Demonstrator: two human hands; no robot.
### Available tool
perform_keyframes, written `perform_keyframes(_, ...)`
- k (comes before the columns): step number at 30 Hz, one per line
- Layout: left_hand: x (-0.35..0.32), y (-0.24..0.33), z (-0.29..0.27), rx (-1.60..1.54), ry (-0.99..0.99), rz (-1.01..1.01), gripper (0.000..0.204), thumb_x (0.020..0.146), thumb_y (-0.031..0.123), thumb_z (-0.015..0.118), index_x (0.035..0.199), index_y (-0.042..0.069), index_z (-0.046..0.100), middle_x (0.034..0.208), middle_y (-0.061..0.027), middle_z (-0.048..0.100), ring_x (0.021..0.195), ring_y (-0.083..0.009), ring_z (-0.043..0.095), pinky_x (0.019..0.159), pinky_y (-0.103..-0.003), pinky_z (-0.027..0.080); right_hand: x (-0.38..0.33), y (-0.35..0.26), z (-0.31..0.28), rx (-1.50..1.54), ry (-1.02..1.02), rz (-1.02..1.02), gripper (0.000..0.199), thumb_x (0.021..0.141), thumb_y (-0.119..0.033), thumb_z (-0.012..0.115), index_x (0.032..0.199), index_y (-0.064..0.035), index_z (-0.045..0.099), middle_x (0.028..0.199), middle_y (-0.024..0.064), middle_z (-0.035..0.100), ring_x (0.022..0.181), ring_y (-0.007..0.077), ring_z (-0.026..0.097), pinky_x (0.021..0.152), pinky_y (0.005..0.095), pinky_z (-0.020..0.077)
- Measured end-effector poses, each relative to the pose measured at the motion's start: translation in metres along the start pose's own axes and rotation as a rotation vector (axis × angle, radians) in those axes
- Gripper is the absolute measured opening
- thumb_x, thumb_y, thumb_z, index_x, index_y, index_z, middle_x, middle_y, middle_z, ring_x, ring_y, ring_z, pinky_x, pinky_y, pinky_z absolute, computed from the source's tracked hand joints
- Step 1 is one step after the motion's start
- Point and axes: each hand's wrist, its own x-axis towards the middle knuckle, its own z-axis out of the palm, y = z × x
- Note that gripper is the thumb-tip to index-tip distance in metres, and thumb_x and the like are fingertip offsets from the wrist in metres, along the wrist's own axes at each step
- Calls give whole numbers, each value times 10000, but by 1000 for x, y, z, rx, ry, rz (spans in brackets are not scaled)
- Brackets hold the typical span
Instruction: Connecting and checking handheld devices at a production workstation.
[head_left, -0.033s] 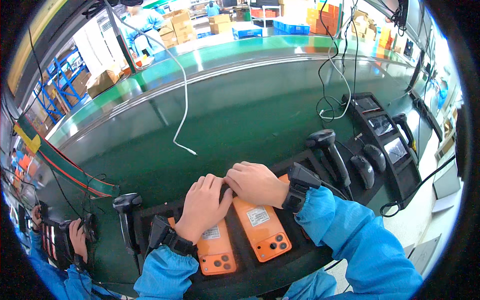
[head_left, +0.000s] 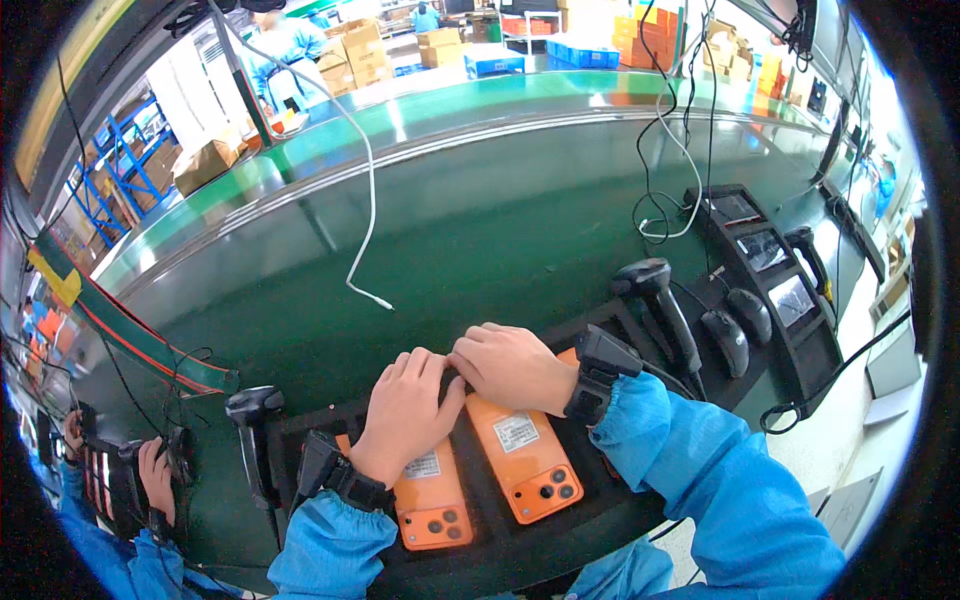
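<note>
Two orange phones (head_left: 434, 499) (head_left: 541, 478) lie back up in a black tray (head_left: 490, 532), each with a white label and a cluster of camera lenses at its near end. My left hand (head_left: 405, 405) lies palm down over the far part of the left phone. My right hand (head_left: 512, 368) covers the far end of the right phone. Both sets of fingers bend over the tray's far rim and meet side by side; their tips are hidden. More orange shows beside each wrist, mostly covered. Each wrist wears a black strapped device.
Black handheld scanners (head_left: 652, 285) (head_left: 256, 410) stand right and left of the tray. Two dark mouse-shaped devices (head_left: 726, 340) (head_left: 748, 316) sit near a black tray with screens (head_left: 790, 300). A white cable (head_left: 372, 200) hangs over the green bench (head_left: 480, 250). A co-worker's hand (head_left: 156, 476) is at far left.
</note>
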Motion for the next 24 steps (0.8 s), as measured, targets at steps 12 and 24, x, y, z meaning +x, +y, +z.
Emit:
perform_keyframes(12, 0, 2, -2, -4, -10, -26, 269, 932, 227, 606, 1051, -13, 585, 989, -163, 609, 972, -352, 605, 849, -436, 503, 1, -1, -1, 22, -10, 16, 223, 961, -217, 553, 898, -25, 649, 887, 141, 652, 896, 310, 662, 826, 406, 546)
perform_keyframes(24, 1, 5, -5, -112, -4, -119, 341, 910, 204, 663, 1136, 4, 505, 999, -185, 630, 949, -369, 637, 835, -452, 516, 2, -4, -6, 13, -20, 38, 206, 954, -203, 566, 899, -24, 649, 897, 140, 661, 897, 310, 672, 822, 407, 552)
